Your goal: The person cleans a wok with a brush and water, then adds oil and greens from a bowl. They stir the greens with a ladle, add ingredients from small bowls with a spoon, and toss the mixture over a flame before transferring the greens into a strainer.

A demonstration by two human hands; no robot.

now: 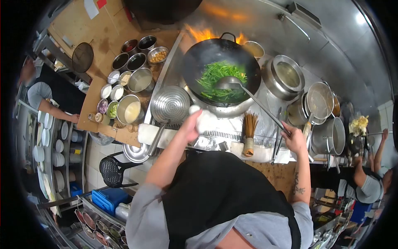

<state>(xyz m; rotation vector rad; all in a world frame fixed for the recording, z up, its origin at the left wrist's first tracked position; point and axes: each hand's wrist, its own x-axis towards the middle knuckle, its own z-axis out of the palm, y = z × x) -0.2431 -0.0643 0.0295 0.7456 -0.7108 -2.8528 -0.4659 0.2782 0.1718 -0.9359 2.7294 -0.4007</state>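
A black wok [195, 62] sits on the burner with flames at its far edge. Chopped green vegetables [219, 74] lie in it. My right hand [295, 139] is closed round the handle of a ladle [229, 83], whose bowl rests among the greens. Near the wok's front rim, my left hand [191, 128] grips a bunched white cloth [206, 120], slightly blurred. To its left lies a perforated skimmer [170, 103], its handle pointing toward me. Between my hands stands a bamboo wok brush [249, 133].
Seasoning bowls and metal pots [141, 80] crowd the left counter. On the right are stacked steel pots [286, 76], a mesh strainer [320, 101] and another pot [328, 135]. A black stool [111, 171] stands behind on the left. Co-workers [41, 93] are at both sides.
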